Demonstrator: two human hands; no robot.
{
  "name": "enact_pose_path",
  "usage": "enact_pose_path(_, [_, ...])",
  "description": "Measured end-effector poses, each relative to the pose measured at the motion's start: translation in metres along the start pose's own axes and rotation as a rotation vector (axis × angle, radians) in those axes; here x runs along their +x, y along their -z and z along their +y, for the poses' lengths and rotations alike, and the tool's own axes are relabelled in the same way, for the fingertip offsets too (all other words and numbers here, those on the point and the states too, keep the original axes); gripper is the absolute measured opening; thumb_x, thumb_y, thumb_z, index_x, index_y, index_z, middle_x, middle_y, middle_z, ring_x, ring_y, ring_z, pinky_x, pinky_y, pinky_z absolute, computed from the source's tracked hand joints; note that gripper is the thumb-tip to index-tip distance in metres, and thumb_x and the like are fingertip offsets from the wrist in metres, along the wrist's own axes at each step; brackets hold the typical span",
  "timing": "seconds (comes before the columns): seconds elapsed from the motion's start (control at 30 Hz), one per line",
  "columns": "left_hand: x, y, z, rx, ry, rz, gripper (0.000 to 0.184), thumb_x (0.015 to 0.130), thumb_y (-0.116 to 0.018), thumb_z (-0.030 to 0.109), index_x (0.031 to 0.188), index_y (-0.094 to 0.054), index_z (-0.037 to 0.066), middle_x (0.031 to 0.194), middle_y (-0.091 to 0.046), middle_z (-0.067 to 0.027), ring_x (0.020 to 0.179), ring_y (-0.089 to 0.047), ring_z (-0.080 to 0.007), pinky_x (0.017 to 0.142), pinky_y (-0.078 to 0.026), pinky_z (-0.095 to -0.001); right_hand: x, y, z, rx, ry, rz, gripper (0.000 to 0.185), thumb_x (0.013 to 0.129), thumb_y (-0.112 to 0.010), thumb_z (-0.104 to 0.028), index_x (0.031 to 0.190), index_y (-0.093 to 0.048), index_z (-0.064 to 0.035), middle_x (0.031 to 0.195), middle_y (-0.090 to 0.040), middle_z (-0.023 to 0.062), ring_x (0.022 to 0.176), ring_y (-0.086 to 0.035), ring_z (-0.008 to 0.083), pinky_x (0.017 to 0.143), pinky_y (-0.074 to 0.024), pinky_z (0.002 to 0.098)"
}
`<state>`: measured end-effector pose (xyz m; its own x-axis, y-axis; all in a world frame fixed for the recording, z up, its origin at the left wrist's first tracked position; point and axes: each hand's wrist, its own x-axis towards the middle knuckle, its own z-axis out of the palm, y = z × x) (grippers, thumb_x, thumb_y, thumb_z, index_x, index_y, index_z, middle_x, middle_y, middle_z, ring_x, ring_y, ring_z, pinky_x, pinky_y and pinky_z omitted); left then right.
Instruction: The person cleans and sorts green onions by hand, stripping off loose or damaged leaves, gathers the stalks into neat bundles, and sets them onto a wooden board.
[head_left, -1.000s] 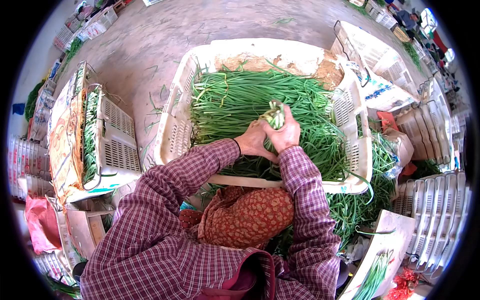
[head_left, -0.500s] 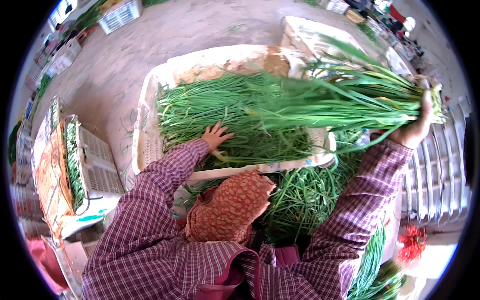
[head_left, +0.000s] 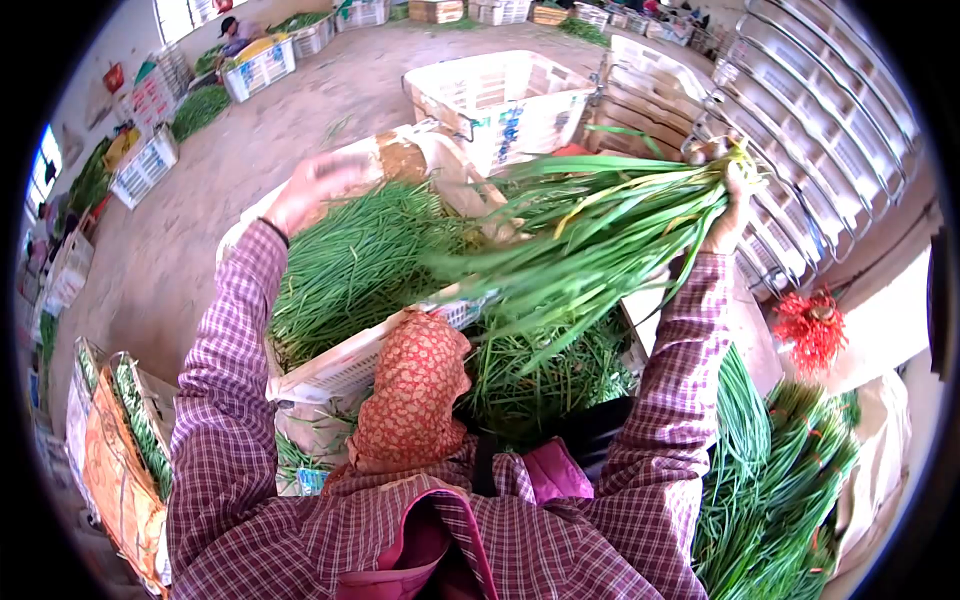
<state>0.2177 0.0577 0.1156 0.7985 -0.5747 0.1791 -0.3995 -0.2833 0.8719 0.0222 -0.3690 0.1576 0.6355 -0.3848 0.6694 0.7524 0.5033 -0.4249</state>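
My right hand (head_left: 732,205) is closed around the pale root end of a bunch of garlic chives (head_left: 620,200), held up at the right with its long flat leaves sweeping leftward. The leaf tips are blurred and hang over the right side of a white plastic crate (head_left: 335,368). More loose green chives (head_left: 350,265) fill that crate, which stands tilted in front of me. Over its far left rim is my left hand (head_left: 318,188), smeared by motion, so its fingers cannot be made out. A dark band circles that wrist.
Loose greens (head_left: 550,370) lie heaped below the held bunch. Tied bundles (head_left: 790,480) are piled at the lower right, under a cluster of red bands (head_left: 811,325). Another white crate (head_left: 500,95) stands beyond, beside stacked crates (head_left: 815,120). A person (head_left: 235,38) is far back.
My left hand has lifted off the greens and moved up and left to the crate's far side. My right hand still grips the bunch, now further left in view. The view has turned.
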Motion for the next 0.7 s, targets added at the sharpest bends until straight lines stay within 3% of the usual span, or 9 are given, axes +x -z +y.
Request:
enact_pose_path(0.07, [0.008,-0.017,0.072,-0.185,-0.24,-0.127,0.072,0.079,-0.063,0.053,0.13,-0.048,0.005,0.127,-0.055,-0.0125,0.121,-0.048,-0.0233,0.107,-0.031,-0.0385,-0.023,-0.027,-0.003,0.125,-0.051,-0.063,0.043,0.079,-0.064,-0.016,0.119,-0.049,-0.0115,0.093,-0.059,0.002,0.083,-0.058,0.0201,0.078,-0.0501,0.0406])
enact_pose_path(0.13, [0.033,-0.051,0.104,-0.33,-0.347,-0.45,0.084,0.076,-0.061,0.062,0.135,-0.043,0.005,0.132,-0.05,-0.0151,0.124,-0.045,-0.0266,0.11,-0.026,-0.0415,-0.042,-0.038,0.001,0.021,-0.042,-0.092,0.044,0.082,-0.06,-0.023,0.121,-0.043,-0.0092,0.088,-0.055,0.0017,0.081,-0.055,0.0181,0.08,-0.0491,0.0417])
enact_pose_path(0.2, [0.041,-0.115,0.113,-0.479,-0.213,-0.662,0.089,0.073,-0.062,0.065,0.134,-0.042,0.004,0.135,-0.045,-0.0213,0.128,-0.041,-0.0302,0.111,-0.022,-0.0432,-0.057,-0.05,0.008,0.202,-0.083,-0.134,0.046,0.082,-0.06,-0.023,0.122,-0.042,-0.0088,0.089,-0.056,0.003,0.081,-0.055,0.0188,0.079,-0.0493,0.0426])
enact_pose_path(0.23, [0.036,-0.163,0.119,-0.743,0.001,-0.667,0.079,0.074,-0.07,0.051,0.131,-0.045,0.003,0.118,-0.056,-0.0252,0.109,-0.055,-0.0332,0.1,-0.038,-0.046,-0.058,-0.037,0.011,0.285,-0.098,-0.158,0.046,0.082,-0.06,-0.023,0.122,-0.042,-0.0086,0.089,-0.056,0.0035,0.081,-0.055,0.0191,0.079,-0.0493,0.0431])
enact_pose_path(0.33, [-0.011,-0.24,0.111,-1.003,0.135,-0.805,0.074,0.073,-0.071,0.045,0.129,-0.046,0.002,0.111,-0.057,-0.0233,0.1,-0.056,-0.0319,0.092,-0.04,-0.0442,-0.077,-0.047,0.015,0.5,-0.12,-0.094,0.049,0.079,-0.064,-0.018,0.122,-0.043,-0.0098,0.089,-0.058,0.0036,0.079,-0.059,0.0221,0.078,-0.0486,0.0415])
enact_pose_path(0.4, [-0.045,-0.263,0.101,-1.081,0.185,-0.88,0.071,0.073,-0.072,0.041,0.127,-0.046,0.002,0.107,-0.057,-0.0221,0.094,-0.056,-0.031,0.086,-0.041,-0.043,-0.09,-0.042,0.009,0.474,-0.156,-0.056,0.049,0.079,-0.064,-0.018,0.122,-0.044,-0.011,0.088,-0.058,0.0034,0.08,-0.059,0.0219,0.079,-0.0496,0.0422])
enact_pose_path(0.7, [-0.128,-0.277,0.063,-1.184,0.244,-1.064,0.061,0.071,-0.074,0.023,0.121,-0.049,0.002,0.085,-0.059,-0.0163,0.067,-0.058,-0.0269,0.061,-0.046,-0.0376,-0.108,-0.028,0.006,0.58,-0.324,0.052,0.051,0.079,-0.066,-0.019,0.125,-0.045,-0.0145,0.095,-0.06,0.007,0.084,-0.059,0.0238,0.078,-0.0515,0.0407])
